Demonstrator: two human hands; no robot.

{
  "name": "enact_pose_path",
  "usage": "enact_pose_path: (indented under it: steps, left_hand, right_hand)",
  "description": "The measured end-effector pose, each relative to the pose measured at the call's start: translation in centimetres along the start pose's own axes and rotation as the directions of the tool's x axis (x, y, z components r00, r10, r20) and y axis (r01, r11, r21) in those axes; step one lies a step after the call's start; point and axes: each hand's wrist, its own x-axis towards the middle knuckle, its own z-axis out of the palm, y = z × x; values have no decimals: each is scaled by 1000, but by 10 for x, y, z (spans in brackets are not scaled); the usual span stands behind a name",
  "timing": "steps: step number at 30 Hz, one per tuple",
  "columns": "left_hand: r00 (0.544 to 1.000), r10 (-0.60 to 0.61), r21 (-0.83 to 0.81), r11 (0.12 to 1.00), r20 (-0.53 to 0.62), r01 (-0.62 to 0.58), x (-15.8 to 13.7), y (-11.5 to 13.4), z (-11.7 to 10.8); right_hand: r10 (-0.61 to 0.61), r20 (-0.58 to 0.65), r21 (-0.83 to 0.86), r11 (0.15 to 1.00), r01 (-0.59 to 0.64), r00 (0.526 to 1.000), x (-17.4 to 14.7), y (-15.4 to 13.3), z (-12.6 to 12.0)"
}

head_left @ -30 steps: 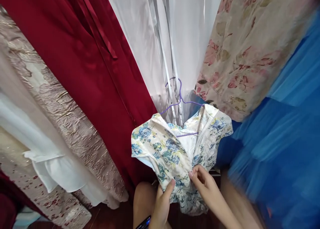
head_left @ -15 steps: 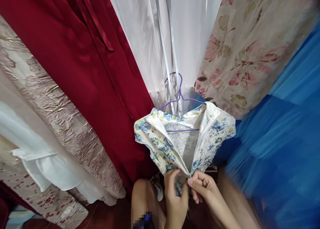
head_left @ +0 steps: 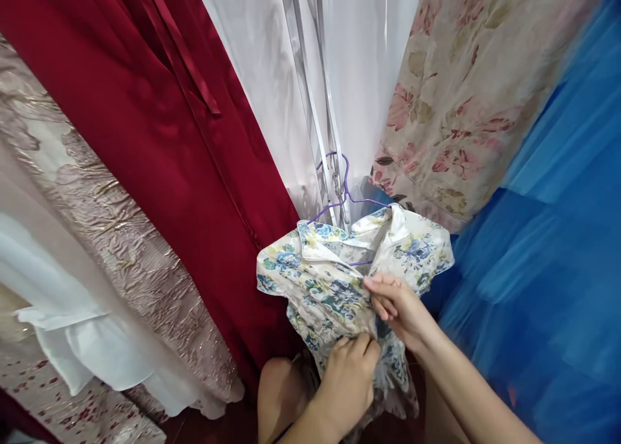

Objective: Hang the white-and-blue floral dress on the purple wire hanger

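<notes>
A white dress with blue and yellow flowers hangs on a purple wire hanger in the middle of the head view. My right hand is closed in a pinch on the zipper pull at the neck opening, just below the collar; the fingertips cover the pull itself. Lower down, my left hand grips the dress fabric with bent fingers near the waist. Above my right hand the opening stays parted in a short V, with the hanger's bar showing inside.
Long garments hang around: a dark red satin one, a white one with grey ribbons, a beige floral one and a blue tulle one. Textured pink fabric hangs at left. A bare knee is below.
My right hand has moved up with the zipper pull, and the long V opening has closed to a short one. My left hand has turned over and now clutches the fabric below.
</notes>
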Motion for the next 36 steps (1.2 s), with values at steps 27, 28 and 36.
enact_pose_path:
  steps: [27,28,36]
  left_hand:
    - [638,-102,-264,951,-763,-164,112,-36,-133]
    - [609,-125,-278,947,-783,-163,114,-36,-134]
    - [223,-593,-634,731,-773,-252,114,-109,-143]
  right_hand:
    - [-430,211,-275,836,475,878,42,-46,23]
    - [-428,214,-265,840,473,878,45,-42,20]
    - [-248,249,-361,873,327,936,35,-6,-16]
